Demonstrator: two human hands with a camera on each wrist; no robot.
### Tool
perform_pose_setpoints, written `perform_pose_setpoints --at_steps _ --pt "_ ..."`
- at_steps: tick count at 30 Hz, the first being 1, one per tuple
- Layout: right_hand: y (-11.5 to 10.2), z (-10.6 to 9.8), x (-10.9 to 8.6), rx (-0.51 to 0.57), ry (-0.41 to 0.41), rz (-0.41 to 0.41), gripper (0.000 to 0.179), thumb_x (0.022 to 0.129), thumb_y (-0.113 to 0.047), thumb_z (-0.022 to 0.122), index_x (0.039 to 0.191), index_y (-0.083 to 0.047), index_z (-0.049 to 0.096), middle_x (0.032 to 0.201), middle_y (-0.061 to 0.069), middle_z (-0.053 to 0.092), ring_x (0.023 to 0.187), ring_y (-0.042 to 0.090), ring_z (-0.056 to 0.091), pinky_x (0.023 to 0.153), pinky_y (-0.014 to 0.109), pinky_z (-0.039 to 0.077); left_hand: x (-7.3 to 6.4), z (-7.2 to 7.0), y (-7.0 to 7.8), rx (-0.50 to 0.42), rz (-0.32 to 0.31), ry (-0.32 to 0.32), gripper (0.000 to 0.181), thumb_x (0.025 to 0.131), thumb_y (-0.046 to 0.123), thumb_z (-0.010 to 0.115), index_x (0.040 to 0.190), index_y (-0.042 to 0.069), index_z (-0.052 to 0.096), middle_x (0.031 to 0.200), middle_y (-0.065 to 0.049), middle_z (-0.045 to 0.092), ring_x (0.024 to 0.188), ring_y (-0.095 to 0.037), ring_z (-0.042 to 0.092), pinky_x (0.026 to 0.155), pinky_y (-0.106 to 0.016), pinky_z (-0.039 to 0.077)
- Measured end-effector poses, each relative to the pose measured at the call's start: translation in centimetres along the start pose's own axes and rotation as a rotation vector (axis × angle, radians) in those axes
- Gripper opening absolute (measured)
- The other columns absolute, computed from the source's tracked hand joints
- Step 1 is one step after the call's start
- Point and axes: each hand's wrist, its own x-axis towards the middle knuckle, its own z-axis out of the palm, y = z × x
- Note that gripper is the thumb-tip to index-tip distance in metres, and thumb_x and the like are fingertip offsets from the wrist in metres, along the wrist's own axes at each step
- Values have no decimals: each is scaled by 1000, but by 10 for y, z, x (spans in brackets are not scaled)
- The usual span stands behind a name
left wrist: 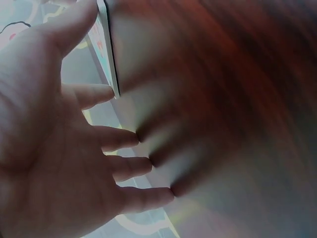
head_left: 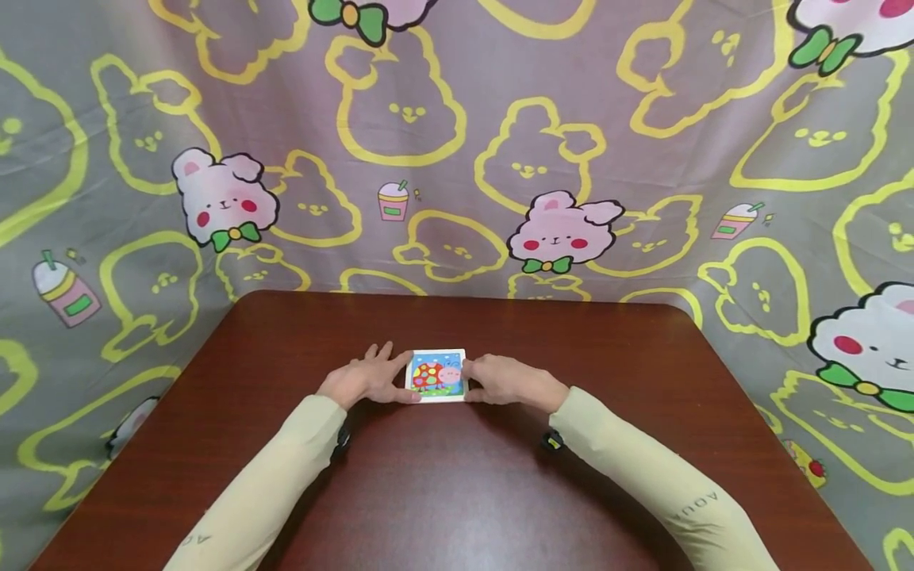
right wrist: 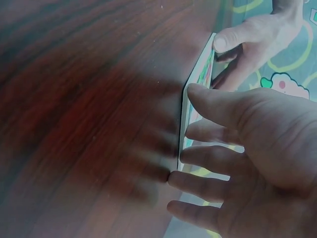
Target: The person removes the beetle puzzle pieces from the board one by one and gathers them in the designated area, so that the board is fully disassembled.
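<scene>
A small square picture board (head_left: pixel 437 375) with a white border lies flat on the table. Its picture is a spotted red ladybug with a pink face on blue. My left hand (head_left: pixel 367 376) is at its left side, thumb on the near corner and index fingertip by the far corner. The other left fingers are spread, tips on the tabletop in the left wrist view. At the right side is my right hand (head_left: pixel 508 379). In the right wrist view its thumb (right wrist: pixel 213 104) touches the board's near corner, with straight fingers along the side edge.
The brown wooden table (head_left: pixel 471 484) has rounded far corners and a glossy top. Behind and beside it hangs a grey cloth (head_left: pixel 443 79) printed with yellow outlines, bunnies and drink cups. Both arms wear pale sleeves (head_left: pixel 635 460), and dark wrist cameras (head_left: pixel 553 440) sit below the cuffs.
</scene>
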Motion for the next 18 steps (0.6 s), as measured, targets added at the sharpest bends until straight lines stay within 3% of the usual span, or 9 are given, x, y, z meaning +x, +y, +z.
perform_pose_setpoints --at_steps 18 --pt "1 1 -8 13 1 16 28 91 -32 70 112 -14 66 96 -2 68 75 9 53 67 23 45 2 -1 3 -8 -1 -25 96 83 66 63 158 25 20 163 -26 8 148 -52 6 112 -70 20"
